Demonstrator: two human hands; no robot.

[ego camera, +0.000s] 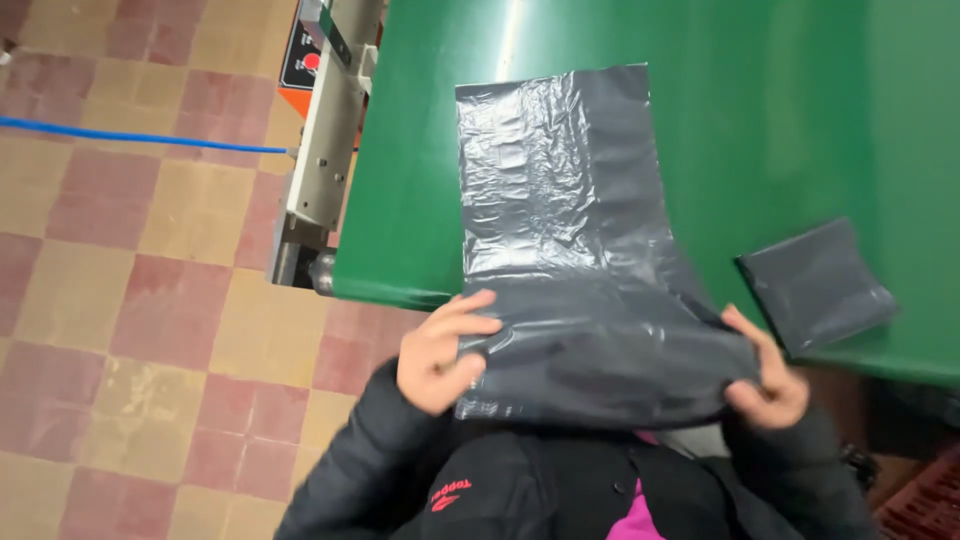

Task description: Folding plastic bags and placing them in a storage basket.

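While both hands are gripping the near end of the grey plastic bag (570,250), its long axis is running straight away from the person across the green table (800,120), the far end lying flat. The left hand (437,355) is pinching the bag's left corner, fingers curled over its edge; the right hand (768,385) is closed on the right corner. A folded grey bag (815,285) is lying just beside, nearer the right hand. What either bag contains is not showing.

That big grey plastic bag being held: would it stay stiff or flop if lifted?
Probably floppy: the grey bag bends over the green table edge between the left hand and right hand. Its thin, crinkled, shiny film suggests light and slippery.
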